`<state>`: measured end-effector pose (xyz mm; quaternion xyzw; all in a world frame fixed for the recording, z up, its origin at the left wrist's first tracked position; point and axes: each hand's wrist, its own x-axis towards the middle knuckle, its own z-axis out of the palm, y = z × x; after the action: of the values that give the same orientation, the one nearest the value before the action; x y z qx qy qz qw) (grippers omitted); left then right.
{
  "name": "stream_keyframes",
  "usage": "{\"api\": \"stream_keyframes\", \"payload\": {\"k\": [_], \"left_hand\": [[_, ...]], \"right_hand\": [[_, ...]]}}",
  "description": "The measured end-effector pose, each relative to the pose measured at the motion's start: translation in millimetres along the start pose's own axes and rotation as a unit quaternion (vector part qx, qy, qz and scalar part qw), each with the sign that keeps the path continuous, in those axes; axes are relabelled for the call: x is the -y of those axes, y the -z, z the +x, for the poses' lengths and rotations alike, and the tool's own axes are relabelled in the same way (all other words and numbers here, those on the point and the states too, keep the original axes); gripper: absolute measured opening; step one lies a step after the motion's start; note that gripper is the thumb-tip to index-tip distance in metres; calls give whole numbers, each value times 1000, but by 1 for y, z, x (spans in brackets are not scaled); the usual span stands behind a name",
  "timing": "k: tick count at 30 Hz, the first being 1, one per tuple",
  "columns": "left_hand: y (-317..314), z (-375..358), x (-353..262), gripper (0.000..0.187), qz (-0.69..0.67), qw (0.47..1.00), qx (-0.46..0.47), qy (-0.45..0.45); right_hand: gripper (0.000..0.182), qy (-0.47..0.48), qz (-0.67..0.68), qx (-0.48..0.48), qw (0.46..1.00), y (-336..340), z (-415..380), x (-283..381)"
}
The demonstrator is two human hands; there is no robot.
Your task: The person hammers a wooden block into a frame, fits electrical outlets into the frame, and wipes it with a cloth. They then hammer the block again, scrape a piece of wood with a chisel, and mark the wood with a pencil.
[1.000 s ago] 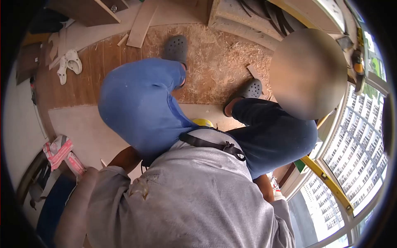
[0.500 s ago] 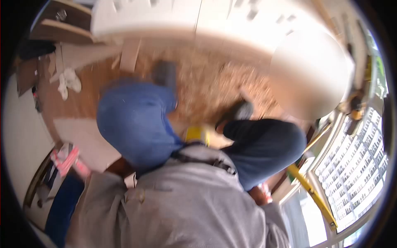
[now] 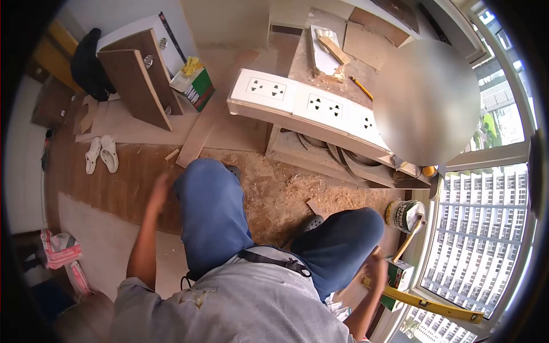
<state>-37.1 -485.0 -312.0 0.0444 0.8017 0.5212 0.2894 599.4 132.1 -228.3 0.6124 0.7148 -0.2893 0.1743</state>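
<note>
My left hand (image 3: 159, 191) is beside my left knee (image 3: 207, 183), above the wooden floor; its fingers are smeared by motion and nothing is visible in it. By my right knee (image 3: 366, 226), my right hand (image 3: 376, 268) is close to a yellow spirit level (image 3: 434, 306); its blurred fingers hide whether it touches anything. Before my knees stretches a long white box with sockets (image 3: 297, 106), above a wooden frame (image 3: 303, 151) with curved strips inside. A pencil (image 3: 361, 88) lies behind the box.
Wood shavings (image 3: 286, 191) cover the floor between my feet. A labelled bucket (image 3: 405, 216) stands at the right by the window. To the left are upright brown panels (image 3: 137, 86), a green box (image 3: 197, 88) and white clogs (image 3: 108, 153).
The view has tilted up and sharpened, showing more behind the socket box. My left forearm now reaches out beside my left knee, and my right hand shows more fully.
</note>
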Motion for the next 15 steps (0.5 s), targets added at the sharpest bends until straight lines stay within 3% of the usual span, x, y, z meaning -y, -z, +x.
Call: {"api": "stream_keyframes", "payload": {"k": [1, 2, 3, 4, 6, 8, 10, 12, 15], "left_hand": [[-25, -25, -156, 50, 111, 992, -63, -16], [-27, -19, -212, 47, 89, 990, -78, -74], [-42, -20, -270, 50, 86, 968, -55, -230], [-61, -32, -328, 54, 45, 959, 5, -281], [-91, -45, -410, 66, 243, 867, 37, -432], [-124, -26, -443, 79, 294, 812, 61, -501], [-153, -7, -458, 83, 328, 804, 85, -489], [-171, 11, -466, 88, 363, 794, 113, -474], [-186, 29, -469, 92, 427, 791, 182, -399]], "right_hand": [[24, 121, 140, -166, 969, 55, -27, 73], [22, 153, 209, -230, 938, 101, -55, 146], [23, 333, 198, -296, 873, 130, -61, 193], [21, 344, 185, -288, 875, 155, -101, 257], [29, 498, 202, -233, 811, 170, -118, 336], [39, 620, 56, -252, 741, 172, -132, 405], [48, 640, 33, -185, 745, 161, -131, 455], [57, 654, -35, -197, 729, 147, -108, 484], [64, 634, -69, -168, 752, 134, -91, 504]]}}
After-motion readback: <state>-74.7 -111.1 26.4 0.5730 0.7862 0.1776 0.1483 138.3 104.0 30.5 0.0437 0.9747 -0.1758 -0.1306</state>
